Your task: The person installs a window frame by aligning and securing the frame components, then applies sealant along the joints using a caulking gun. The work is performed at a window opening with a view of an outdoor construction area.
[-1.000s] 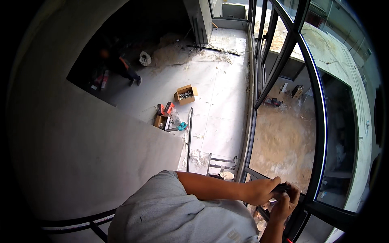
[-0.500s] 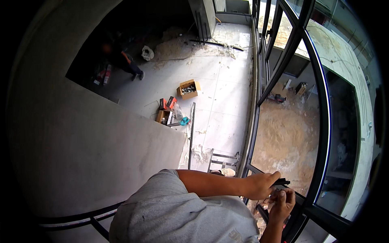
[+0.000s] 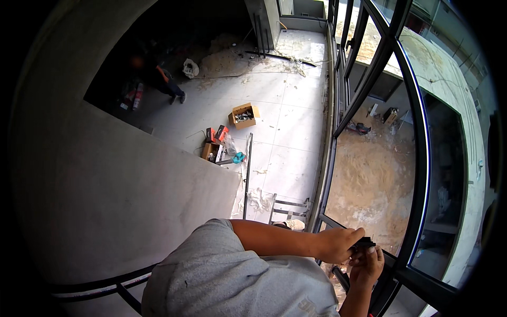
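Low at the right, my left hand (image 3: 338,245) reaches across from the left, its fingers closed round a small black fitting (image 3: 364,242). Just below it, my right hand (image 3: 366,268) is closed, thumb and fingertips pinching the fitting's near side. The fitting is short and dark with a flat edge; its exact kind is too small to make out. Both hands are close together beside a dark metal window frame (image 3: 411,222), over the sandy ground seen through the opening. Parts of the fingers hide one another.
Below stands a ladder (image 3: 289,203) with a light shoe (image 3: 291,224) by it. A cardboard box (image 3: 243,116) of small parts, more boxes (image 3: 212,152) and a long dark bar (image 3: 248,174) lie on the tiled floor. Another person (image 3: 161,82) stands in the dark room beyond a grey wall (image 3: 132,185).
The black fitting has turned slightly and now lies flatter between my hands. My right fingers have moved up closer against it, and my left hand has shifted slightly downward.
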Demonstrator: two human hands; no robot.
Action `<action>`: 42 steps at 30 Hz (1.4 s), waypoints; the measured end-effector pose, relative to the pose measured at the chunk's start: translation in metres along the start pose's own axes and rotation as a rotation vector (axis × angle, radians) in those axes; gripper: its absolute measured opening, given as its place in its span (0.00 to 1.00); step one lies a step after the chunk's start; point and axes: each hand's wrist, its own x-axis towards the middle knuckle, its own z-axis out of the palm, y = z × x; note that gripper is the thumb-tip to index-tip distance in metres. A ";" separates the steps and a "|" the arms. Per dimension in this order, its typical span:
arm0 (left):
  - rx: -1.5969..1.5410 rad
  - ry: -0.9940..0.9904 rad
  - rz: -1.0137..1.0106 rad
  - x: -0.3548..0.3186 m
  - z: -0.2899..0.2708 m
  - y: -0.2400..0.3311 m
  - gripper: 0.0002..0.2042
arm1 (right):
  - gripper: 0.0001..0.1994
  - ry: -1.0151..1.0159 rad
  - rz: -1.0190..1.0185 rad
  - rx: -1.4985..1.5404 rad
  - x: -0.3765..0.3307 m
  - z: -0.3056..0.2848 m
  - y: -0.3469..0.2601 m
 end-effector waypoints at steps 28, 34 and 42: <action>0.167 0.140 0.125 -0.004 0.025 -0.028 0.27 | 0.12 -0.121 0.108 0.269 -0.002 0.001 0.004; 0.063 0.077 0.115 0.006 0.013 -0.016 0.29 | 0.10 -0.150 0.007 0.139 0.003 -0.002 -0.001; 0.048 0.001 0.114 0.007 0.001 -0.004 0.27 | 0.07 -0.223 -0.001 0.205 -0.002 0.004 -0.009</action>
